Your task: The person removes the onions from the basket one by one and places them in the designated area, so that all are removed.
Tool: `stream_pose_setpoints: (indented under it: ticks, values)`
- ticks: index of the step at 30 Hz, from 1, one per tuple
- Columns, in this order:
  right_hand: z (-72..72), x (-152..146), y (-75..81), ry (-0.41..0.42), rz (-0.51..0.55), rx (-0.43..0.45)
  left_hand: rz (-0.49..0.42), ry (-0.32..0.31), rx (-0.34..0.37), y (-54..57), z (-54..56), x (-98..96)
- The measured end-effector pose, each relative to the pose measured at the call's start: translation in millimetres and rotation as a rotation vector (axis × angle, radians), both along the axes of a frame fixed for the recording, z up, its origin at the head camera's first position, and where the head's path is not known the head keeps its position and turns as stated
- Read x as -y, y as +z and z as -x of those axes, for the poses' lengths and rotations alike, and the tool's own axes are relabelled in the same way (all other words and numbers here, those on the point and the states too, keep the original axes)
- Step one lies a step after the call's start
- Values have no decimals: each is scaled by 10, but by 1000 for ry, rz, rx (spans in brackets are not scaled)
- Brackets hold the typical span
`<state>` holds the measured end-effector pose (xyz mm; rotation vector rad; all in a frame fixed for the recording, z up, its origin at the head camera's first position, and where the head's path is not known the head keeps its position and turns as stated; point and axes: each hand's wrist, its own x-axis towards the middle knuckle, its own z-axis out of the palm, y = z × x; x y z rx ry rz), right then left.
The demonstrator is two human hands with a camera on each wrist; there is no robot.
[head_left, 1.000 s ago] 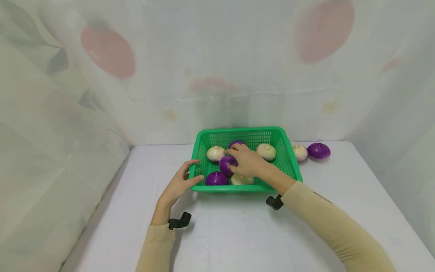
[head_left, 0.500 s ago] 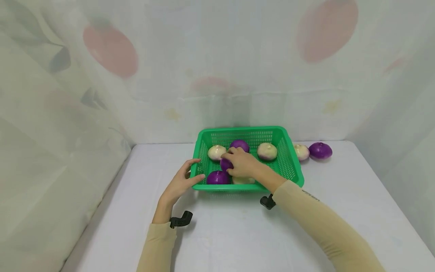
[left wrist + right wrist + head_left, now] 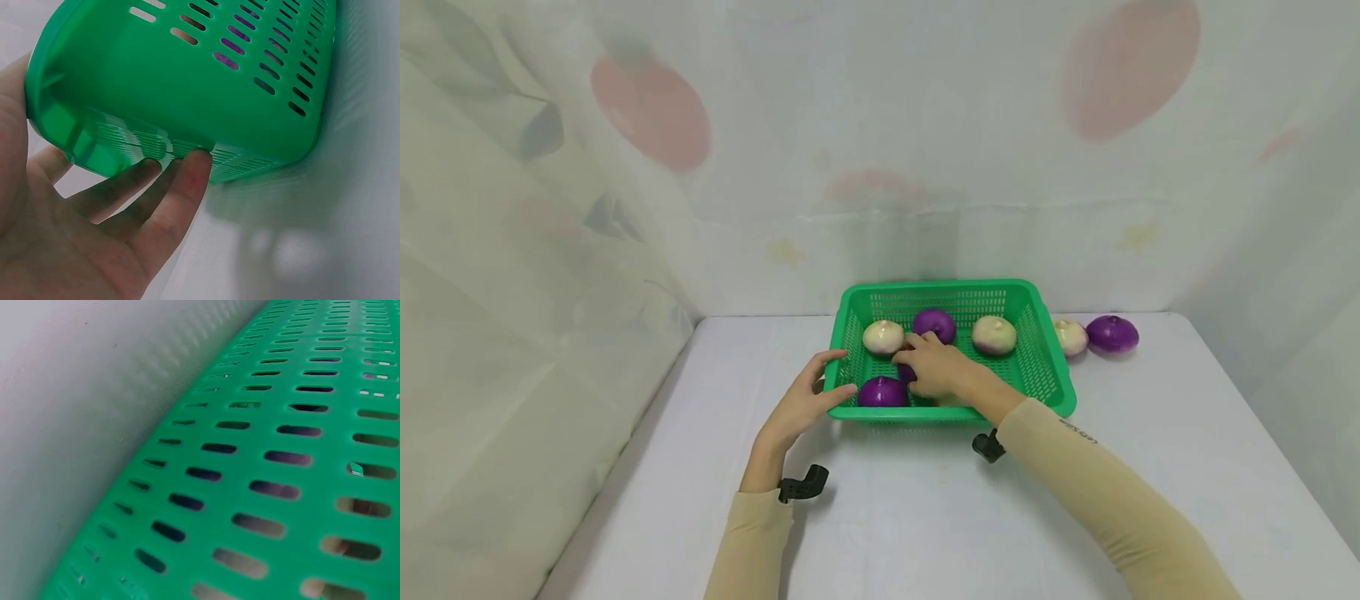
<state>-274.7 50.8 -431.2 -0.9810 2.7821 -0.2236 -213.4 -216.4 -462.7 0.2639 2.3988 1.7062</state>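
A green plastic basket [image 3: 1048,358] stands on the table in the head view. At its left end my left hand [image 3: 801,404] holds the rim, with the thumb at the front corner; the left wrist view shows fingertips [image 3: 197,164] against the outer wall. My right hand [image 3: 936,368] reaches inside, fingers curled over a purple turnip [image 3: 906,373] that it mostly hides. Around it sit another purple turnip [image 3: 882,392] in front, one [image 3: 934,325] behind, and whitish turnips [image 3: 883,337] [image 3: 994,335]. A pale turnip [image 3: 951,402] is largely covered by the right hand.
To the right of the basket, a whitish turnip [image 3: 1072,337] and a purple turnip [image 3: 1112,334] lie on the white-covered table [image 3: 917,517]. A printed cloth [image 3: 880,242] hangs behind the basket. The right wrist view is filled mostly by the slotted basket wall [image 3: 262,456].
My right hand has gone slightly lower and toward the front of the basket with the purple turnip, uncovering the purple turnip behind. The left hand keeps its hold on the rim.
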Motion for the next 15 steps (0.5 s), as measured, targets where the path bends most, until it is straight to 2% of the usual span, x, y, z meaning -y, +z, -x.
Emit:
stream_pose_setpoints:
  ticks: [4,15]
  values:
    - [-10,-22,19,-1,2,7,-4,-5,0,-2,-5,-4]
    - [-54,-67,145,37,74,-64,-9,-3,-1,8,-5,-8]
